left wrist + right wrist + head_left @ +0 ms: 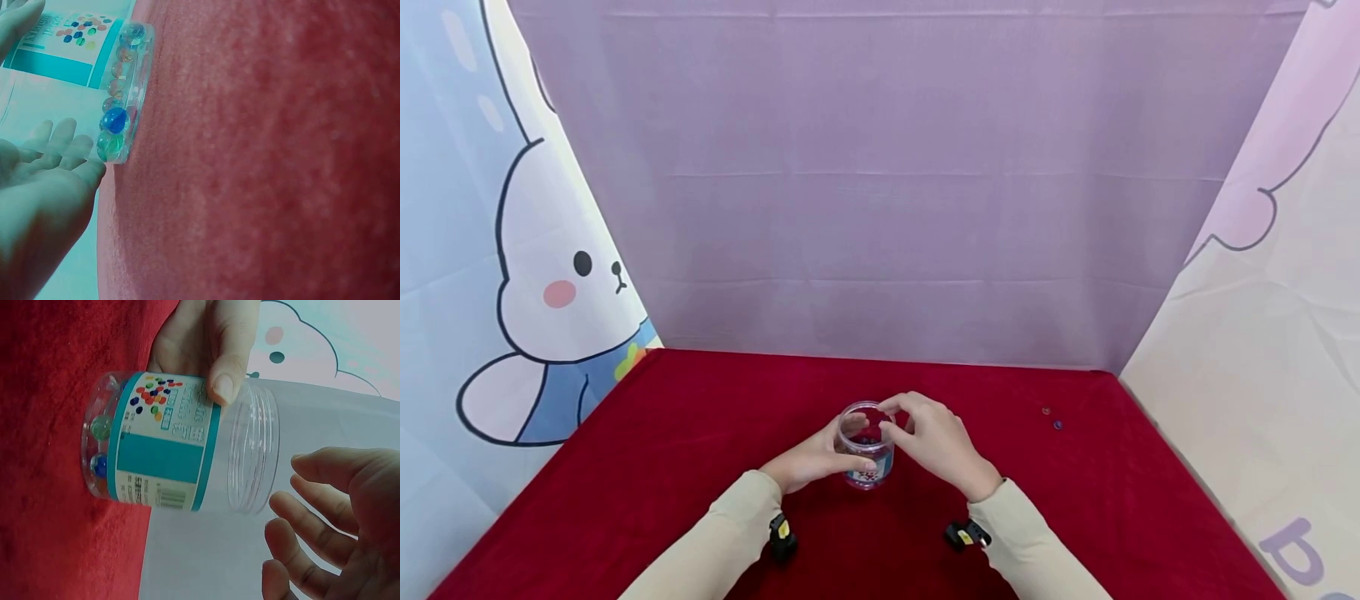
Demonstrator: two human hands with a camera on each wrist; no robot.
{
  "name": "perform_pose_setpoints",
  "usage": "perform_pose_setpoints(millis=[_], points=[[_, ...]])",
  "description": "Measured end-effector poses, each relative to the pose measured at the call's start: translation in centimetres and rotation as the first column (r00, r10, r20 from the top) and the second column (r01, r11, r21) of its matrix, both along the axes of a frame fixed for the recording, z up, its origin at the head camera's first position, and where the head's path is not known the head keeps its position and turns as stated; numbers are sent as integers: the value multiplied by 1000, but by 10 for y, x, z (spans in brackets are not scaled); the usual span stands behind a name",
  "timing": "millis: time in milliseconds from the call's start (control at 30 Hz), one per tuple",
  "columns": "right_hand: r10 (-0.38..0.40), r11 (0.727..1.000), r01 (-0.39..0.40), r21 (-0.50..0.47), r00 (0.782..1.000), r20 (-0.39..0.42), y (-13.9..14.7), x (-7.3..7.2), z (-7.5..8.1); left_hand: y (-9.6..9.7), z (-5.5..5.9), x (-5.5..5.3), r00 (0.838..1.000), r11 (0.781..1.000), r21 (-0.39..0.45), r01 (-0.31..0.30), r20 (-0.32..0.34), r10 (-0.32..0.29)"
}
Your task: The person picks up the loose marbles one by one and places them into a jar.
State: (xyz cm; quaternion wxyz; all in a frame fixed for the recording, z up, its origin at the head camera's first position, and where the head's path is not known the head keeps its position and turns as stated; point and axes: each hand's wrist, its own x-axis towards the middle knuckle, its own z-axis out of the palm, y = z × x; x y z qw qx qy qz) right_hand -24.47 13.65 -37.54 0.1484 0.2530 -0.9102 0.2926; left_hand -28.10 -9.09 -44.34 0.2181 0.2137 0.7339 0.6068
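Note:
A clear plastic jar (865, 446) without a lid stands upright on the red cloth. Its label (164, 442) is white and teal with coloured dots. Several glass marbles (100, 465), blue, green and amber among them, lie on the bottom of the jar. My left hand (816, 454) grips the jar from the left side, thumb across the front and fingers behind. Over the right side of the open rim hovers my right hand (928, 437), its fingers loosely bent and apart from the thumb. Nothing shows between them in the right wrist view.
Two small marbles, one brownish (1047, 411) and one blue (1057, 425), lie on the red cloth (737, 400) to the right. A purple curtain (880, 192) hangs behind the table. Printed cloths, one with a rabbit (561, 267), flank it.

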Motion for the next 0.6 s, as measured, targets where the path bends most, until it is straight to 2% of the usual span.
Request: perform_pose_setpoints(millis=[200, 600], points=[[-29, 1000, 29, -7, 999, -16, 10, -2, 1, 0, 0, 0, 1000, 1000, -8, -6, -5, 6], [-144, 990, 144, -7, 990, -1, 49, -9, 0, -1, -2, -1, 1000, 1000, -26, -11, -27, 10]])
